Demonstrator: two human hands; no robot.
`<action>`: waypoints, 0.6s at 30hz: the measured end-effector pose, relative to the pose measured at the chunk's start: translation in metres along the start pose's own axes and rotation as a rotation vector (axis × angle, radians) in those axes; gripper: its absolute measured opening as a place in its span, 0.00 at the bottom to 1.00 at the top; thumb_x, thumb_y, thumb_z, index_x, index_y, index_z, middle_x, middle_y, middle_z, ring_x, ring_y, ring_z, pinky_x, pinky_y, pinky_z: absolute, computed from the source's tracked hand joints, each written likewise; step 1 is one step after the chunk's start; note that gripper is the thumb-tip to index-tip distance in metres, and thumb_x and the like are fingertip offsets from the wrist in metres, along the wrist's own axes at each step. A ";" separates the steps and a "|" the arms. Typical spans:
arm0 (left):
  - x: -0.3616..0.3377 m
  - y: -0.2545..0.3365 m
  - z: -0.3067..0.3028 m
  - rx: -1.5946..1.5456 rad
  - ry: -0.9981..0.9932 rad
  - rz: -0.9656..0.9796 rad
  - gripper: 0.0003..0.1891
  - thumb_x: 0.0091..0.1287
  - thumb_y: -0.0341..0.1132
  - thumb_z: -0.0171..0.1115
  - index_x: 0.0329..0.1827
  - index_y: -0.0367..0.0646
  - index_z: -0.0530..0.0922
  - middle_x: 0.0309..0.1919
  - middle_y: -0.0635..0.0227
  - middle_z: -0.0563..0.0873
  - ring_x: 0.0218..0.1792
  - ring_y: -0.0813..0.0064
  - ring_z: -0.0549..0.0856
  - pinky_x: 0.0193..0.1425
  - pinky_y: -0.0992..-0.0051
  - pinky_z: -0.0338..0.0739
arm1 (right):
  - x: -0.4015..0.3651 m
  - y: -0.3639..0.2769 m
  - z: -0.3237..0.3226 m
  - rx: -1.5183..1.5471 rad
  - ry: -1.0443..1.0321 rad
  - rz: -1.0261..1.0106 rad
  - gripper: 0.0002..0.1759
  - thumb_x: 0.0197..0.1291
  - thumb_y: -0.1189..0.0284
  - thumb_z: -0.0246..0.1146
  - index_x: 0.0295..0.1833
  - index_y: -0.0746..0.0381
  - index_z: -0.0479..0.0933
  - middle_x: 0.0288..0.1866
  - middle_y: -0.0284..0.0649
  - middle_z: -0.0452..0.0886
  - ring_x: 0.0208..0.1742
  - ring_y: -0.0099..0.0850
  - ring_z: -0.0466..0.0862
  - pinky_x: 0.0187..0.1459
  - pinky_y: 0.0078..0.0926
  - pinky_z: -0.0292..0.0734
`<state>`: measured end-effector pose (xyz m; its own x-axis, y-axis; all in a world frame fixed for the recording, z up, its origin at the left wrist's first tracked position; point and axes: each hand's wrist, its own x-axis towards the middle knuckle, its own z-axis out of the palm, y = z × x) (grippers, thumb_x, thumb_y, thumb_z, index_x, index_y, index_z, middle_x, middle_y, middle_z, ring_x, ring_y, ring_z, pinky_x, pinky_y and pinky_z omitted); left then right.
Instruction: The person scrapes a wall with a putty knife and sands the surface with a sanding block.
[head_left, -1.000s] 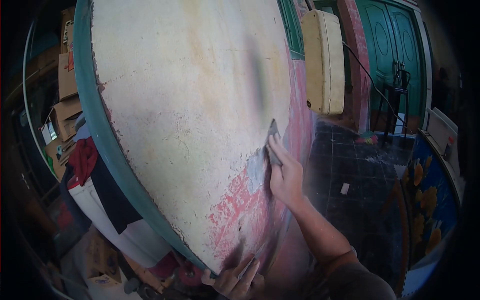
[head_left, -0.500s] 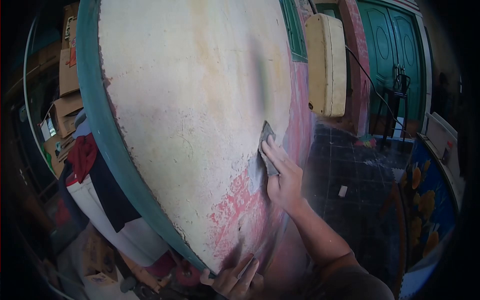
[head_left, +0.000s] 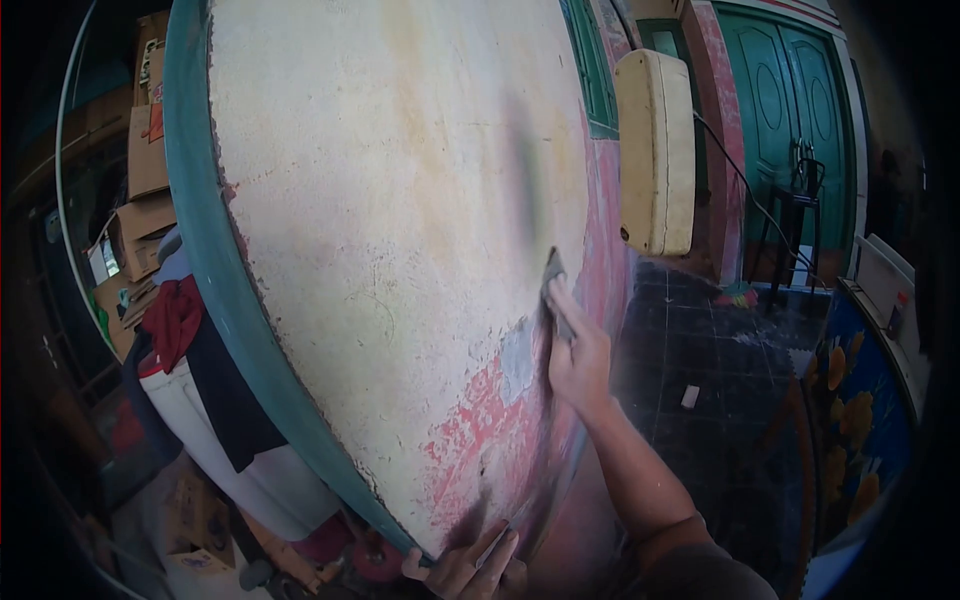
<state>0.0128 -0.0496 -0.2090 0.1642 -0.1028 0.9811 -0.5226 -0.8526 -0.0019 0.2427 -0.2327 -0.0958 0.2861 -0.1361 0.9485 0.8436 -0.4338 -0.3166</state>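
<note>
My right hand (head_left: 580,355) is closed on a grey, folded piece of sandpaper (head_left: 554,264), held against the worn cream wall (head_left: 400,200) near its right-hand corner. The sandpaper shows almost edge-on, and the fingers hide part of it. Just left of that hand lie a smooth grey patch (head_left: 517,362) and a rough area of exposed pink paint (head_left: 470,420). Low in the view, my left hand (head_left: 475,565) rests by the wall's lower part with bent fingers. A thin, flat edge shows between them, too small to name.
A teal frame (head_left: 225,260) borders the wall on the left, with cardboard boxes (head_left: 150,150) and a cloth-draped white container (head_left: 200,415) beyond. Right of the corner, a cream box (head_left: 655,150) juts out above dark floor tiles (head_left: 660,340). A black stool (head_left: 795,225) stands by green doors.
My right hand has slid right along the wall with the sandpaper, which has turned more edge-on. More of the grey patch shows. My left hand has hardly moved, and the view has shifted slightly.
</note>
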 end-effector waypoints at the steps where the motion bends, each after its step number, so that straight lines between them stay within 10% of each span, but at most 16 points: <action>1: 0.000 0.000 0.000 0.000 0.001 -0.001 0.16 0.77 0.34 0.61 0.59 0.39 0.92 0.55 0.59 0.96 0.47 0.65 0.94 0.81 0.58 0.69 | -0.004 0.027 0.003 -0.011 -0.005 0.144 0.33 0.64 0.88 0.55 0.75 0.68 0.80 0.77 0.65 0.78 0.79 0.54 0.80 0.79 0.41 0.73; 4: 0.000 -0.001 0.000 0.001 -0.005 0.003 0.17 0.78 0.34 0.61 0.60 0.38 0.92 0.56 0.59 0.95 0.48 0.64 0.94 0.80 0.58 0.69 | -0.006 0.039 -0.003 -0.061 -0.116 0.498 0.33 0.65 0.87 0.58 0.77 0.68 0.78 0.77 0.65 0.79 0.80 0.56 0.78 0.79 0.41 0.73; 7: -0.004 -0.002 0.000 -0.001 -0.016 0.011 0.17 0.78 0.34 0.61 0.61 0.37 0.92 0.56 0.58 0.95 0.49 0.63 0.95 0.80 0.59 0.70 | -0.008 -0.010 0.002 -0.074 -0.007 0.057 0.31 0.68 0.86 0.58 0.77 0.67 0.78 0.77 0.65 0.78 0.79 0.57 0.79 0.79 0.42 0.74; 15: -0.003 0.005 -0.009 -0.133 -0.070 -0.011 0.17 0.80 0.34 0.61 0.62 0.36 0.91 0.58 0.56 0.95 0.51 0.61 0.96 0.79 0.60 0.72 | -0.025 0.060 0.004 -0.119 -0.001 0.261 0.27 0.70 0.88 0.57 0.74 0.73 0.78 0.77 0.65 0.79 0.79 0.55 0.80 0.78 0.40 0.75; 18: 0.030 0.019 -0.016 0.006 -0.129 -0.054 0.17 0.79 0.33 0.62 0.63 0.35 0.91 0.59 0.53 0.95 0.49 0.60 0.96 0.59 0.62 0.86 | -0.010 -0.008 -0.002 -0.064 -0.018 0.000 0.29 0.66 0.85 0.61 0.74 0.68 0.79 0.79 0.63 0.76 0.78 0.55 0.80 0.76 0.44 0.77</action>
<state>-0.0050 -0.0606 -0.1765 0.2980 -0.1215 0.9468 -0.5055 -0.8615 0.0485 0.2318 -0.2295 -0.1023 0.2943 -0.1202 0.9481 0.8130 -0.4900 -0.3145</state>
